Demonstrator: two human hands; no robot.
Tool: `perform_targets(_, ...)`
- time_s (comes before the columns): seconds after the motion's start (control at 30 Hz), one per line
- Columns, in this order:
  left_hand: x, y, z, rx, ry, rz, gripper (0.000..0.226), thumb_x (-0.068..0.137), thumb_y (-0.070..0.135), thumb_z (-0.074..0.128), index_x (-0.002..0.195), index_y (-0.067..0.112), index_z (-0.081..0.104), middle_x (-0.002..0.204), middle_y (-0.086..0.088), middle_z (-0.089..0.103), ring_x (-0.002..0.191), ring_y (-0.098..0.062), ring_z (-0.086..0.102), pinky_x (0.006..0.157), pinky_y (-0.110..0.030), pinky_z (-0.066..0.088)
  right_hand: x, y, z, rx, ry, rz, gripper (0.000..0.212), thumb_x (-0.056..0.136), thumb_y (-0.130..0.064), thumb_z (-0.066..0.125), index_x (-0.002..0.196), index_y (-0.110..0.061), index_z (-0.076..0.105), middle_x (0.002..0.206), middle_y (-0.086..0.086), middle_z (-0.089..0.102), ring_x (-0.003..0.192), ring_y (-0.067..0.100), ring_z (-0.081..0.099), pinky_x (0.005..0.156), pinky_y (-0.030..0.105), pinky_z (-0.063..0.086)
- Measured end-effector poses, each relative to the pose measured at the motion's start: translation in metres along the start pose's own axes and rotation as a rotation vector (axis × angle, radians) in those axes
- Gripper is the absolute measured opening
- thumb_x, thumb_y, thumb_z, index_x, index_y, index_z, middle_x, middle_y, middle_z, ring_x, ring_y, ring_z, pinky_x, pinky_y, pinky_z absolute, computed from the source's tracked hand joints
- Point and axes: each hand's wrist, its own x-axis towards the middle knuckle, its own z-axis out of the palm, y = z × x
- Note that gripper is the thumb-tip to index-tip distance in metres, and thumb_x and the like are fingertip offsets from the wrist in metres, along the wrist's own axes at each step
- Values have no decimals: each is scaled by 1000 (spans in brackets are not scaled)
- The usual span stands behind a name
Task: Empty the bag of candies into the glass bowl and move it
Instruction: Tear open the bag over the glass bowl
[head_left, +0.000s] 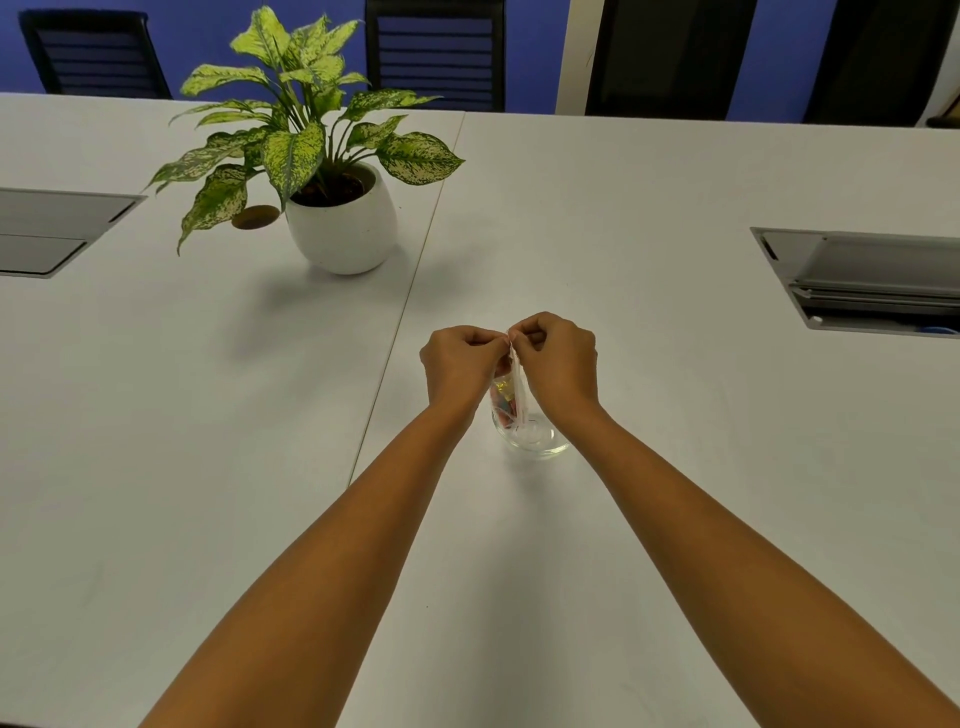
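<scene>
A small clear bag of candies (508, 392) hangs upright between my two hands, with coloured candies showing in its lower part. My left hand (460, 364) pinches the bag's top edge from the left. My right hand (558, 361) pinches the same top edge from the right, fingers touching those of the left. Directly under the bag stands a small glass bowl (535, 441) on the white table (675, 467). The bowl's far side is hidden behind the bag and my right wrist.
A potted plant in a white pot (340, 221) stands at the far left of centre. Grey cable hatches are set into the table at the left (52, 231) and right (862, 280). Black chairs (436, 54) line the far edge.
</scene>
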Motion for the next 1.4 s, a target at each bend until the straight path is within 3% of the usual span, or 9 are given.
perform_targets(0.3,-5,13,1,257,62,212,9,74,2,66,79,2,73,78,-15,73,68,-23,69,69,-30,58,-2,-5,-3,-408,-43,-198,16,93,-8,49,103,-1,60,105,15,65,91,25,62,79,32,53)
perform_targets(0.47,-2,19,-1,235,44,194,11,76,2,66,84,0,73,85,-16,74,76,-26,70,76,-35,59,-9,-5,-5,-100,0,34,20,90,-17,56,106,-6,65,107,10,68,96,23,65,80,24,47)
perform_targets(0.57,1,21,-6,214,27,176,14,79,5,64,89,-1,73,89,-18,74,81,-28,71,81,-40,59,-10,-2,-5,22,-75,168,19,87,-22,61,97,-8,69,100,10,72,94,26,68,91,37,53)
perform_targets(0.83,-9,17,-6,128,-62,44,29,81,6,64,110,0,65,102,-21,71,92,-31,70,89,-44,56,-5,-6,-5,117,-44,177,12,85,-14,62,93,-8,70,94,9,73,86,22,70,86,35,57)
perform_targets(1.03,-10,16,-7,188,-64,52,26,75,0,69,101,2,67,93,-20,72,82,-29,71,80,-39,59,-4,-3,-9,7,-35,90,12,84,-11,62,92,-8,71,92,9,74,86,21,68,85,33,55)
perform_targets(1.2,-3,11,-16,409,47,192,15,80,-6,61,88,7,63,86,-13,67,59,-11,56,49,-16,40,2,7,-24,-227,20,-55,17,87,-6,57,102,-6,66,99,11,70,89,24,66,82,33,54)
perform_targets(1.27,-1,10,-18,506,28,247,14,84,-5,58,85,6,67,91,-14,68,60,-10,54,54,-16,42,2,10,-26,-291,13,-121,18,89,-5,56,106,-8,61,100,12,67,83,22,64,69,23,50)
perform_targets(1.33,-3,11,-16,584,10,298,17,86,-4,56,88,4,72,102,-17,69,78,-23,65,68,-21,46,1,11,-25,-345,8,-196,15,90,-4,53,103,-10,58,97,12,64,75,20,59,57,15,38)
perform_targets(1.4,-5,13,-13,625,1,345,21,88,-3,55,98,3,72,113,-18,67,95,-29,66,79,-26,49,1,12,-25,-371,-4,-226,15,90,-2,51,98,-9,61,100,12,62,77,21,58,60,18,38)
